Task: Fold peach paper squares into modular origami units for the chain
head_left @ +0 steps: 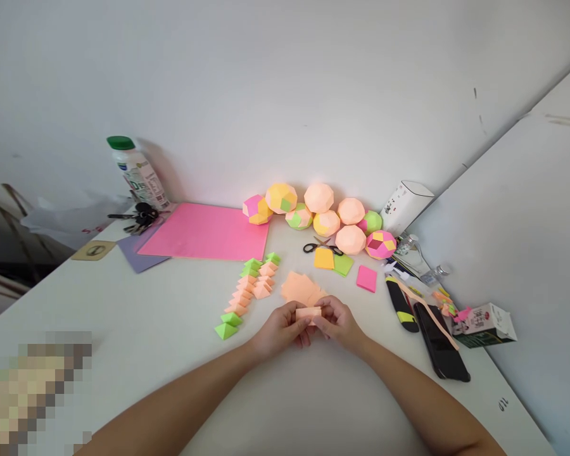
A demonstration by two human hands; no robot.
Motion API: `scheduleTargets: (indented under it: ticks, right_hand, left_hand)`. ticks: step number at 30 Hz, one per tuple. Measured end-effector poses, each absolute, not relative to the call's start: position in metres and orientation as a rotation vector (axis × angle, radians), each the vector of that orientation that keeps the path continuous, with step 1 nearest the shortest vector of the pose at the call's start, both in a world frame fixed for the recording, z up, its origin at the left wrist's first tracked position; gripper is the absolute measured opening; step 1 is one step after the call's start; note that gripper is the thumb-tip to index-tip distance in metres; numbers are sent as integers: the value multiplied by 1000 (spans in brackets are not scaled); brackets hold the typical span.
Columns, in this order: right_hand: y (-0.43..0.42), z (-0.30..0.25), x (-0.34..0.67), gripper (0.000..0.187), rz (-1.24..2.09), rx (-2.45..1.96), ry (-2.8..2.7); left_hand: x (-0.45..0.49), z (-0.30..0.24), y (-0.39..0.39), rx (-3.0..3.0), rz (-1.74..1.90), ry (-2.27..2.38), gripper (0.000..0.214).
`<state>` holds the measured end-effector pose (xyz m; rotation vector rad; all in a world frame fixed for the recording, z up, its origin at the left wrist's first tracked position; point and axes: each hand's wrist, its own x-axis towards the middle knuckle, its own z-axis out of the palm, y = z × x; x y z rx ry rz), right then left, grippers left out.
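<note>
Between my two hands is a small piece of folded peach paper [308,313], held up just above the white table. My left hand [282,328] pinches its left end with thumb and fingers. At the right end, my right hand [338,324] grips the same paper. Just beyond my fingers lie loose peach paper squares [300,287], overlapping and partly hidden by the hands. Left of them stand two rows of folded paper units [242,294], peach and green, pointed on top.
Multicoloured paper balls [319,197] sit against the wall. Nearby are scissors [310,248], sticky-note pads [366,278] and a pink sheet [204,231]. At right lie a phone [441,342], a box cutter [401,304] and a carton [487,324]; a bottle [142,177] and keys [142,216] are at left.
</note>
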<state>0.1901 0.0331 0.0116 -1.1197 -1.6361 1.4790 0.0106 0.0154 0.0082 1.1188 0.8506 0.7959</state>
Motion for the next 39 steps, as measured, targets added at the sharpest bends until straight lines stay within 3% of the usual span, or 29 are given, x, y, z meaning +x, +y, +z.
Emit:
scheduleTargets:
  ticks: [39]
  right_hand:
    - [38,15,194,34,1527,-1160,-1803]
  left_hand:
    - [9,11,13,1167,780,789,33]
